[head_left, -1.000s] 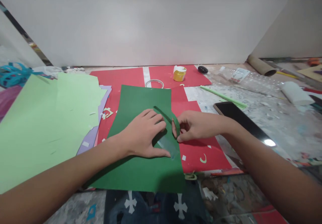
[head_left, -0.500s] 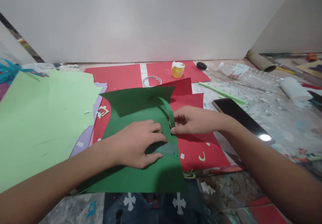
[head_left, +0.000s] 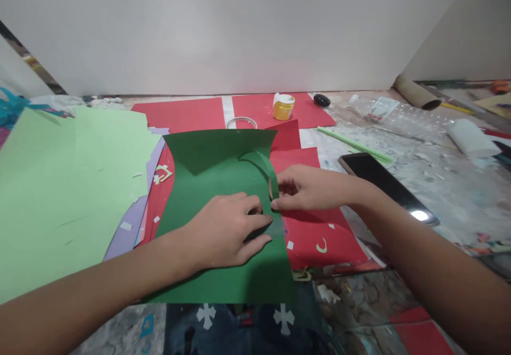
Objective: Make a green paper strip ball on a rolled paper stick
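A dark green sheet of paper (head_left: 223, 168) lies in front of me, its far edge curling up. My left hand (head_left: 233, 230) rests on it, thumb and forefinger apart, pressing it down. Along the sheet's right edge, a narrow green paper strip (head_left: 273, 179) stands up in a curve. My right hand (head_left: 301, 187) pinches this strip between thumb and fingers; some of its fingertips are hidden behind the strip. Beneath the green sheet are red sheets (head_left: 319, 232) with small paper scraps on them.
Light green paper (head_left: 80, 184) lies at left over a purple sheet (head_left: 130, 224). A phone (head_left: 387, 187) sits right of my hand. Farther back are a tape ring (head_left: 241, 123), a yellow paint jar (head_left: 283, 108), a plastic bottle (head_left: 399, 118) and a cardboard tube (head_left: 417, 93).
My left hand has slid slightly right across the green sheet, covering the spot where a clear piece showed. The sheet's far edge has shifted, and the strip's free end now curls farther left.
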Demonstrator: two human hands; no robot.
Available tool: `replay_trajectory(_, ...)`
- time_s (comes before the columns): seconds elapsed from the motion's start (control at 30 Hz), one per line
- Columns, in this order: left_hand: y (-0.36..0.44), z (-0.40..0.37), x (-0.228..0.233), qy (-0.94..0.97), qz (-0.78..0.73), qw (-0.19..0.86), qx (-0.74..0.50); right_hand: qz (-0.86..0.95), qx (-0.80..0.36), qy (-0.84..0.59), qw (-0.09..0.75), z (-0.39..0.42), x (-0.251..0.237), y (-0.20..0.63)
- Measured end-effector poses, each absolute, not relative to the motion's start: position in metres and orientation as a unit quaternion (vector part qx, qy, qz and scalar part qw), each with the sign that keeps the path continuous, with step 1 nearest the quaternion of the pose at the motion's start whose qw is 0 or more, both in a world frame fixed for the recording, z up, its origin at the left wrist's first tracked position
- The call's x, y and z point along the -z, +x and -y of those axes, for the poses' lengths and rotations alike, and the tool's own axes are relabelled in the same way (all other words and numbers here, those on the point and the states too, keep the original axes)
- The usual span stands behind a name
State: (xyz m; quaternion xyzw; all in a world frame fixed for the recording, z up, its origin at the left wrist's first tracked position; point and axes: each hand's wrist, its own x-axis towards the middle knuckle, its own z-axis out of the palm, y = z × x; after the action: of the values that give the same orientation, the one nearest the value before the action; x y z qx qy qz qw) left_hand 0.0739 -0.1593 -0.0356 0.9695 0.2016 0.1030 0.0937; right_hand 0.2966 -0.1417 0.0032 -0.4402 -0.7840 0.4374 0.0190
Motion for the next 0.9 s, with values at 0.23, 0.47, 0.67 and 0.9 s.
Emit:
replay_trajectory(0.23,0.0742,0.1614,0.0346,0.968,-0.209,0.09,-0.105,0.792,-0.435,-0.428,0.009,0.1407,-0.0038,0.2974)
replay_trajectory(0.47,0.0757,0.1602,0.033,0.969,-0.207,0.09,-0.099,0.801,-0.425,-0.421,0.01,0.1403,-0.0028,0.2986)
replay_trajectory(0.67,0.0746,0.1613,0.0331,0.969,-0.207,0.091,-0.096,0.804,-0.422,-0.42,0.004,0.1408,-0.0026,0.2989)
replay_trajectory(0.9,0.0743,0.1592,0.0334,0.969,-0.209,0.095,-0.096,0.802,-0.4,-0.443,-0.009,0.1414,-0.0023,0.2979)
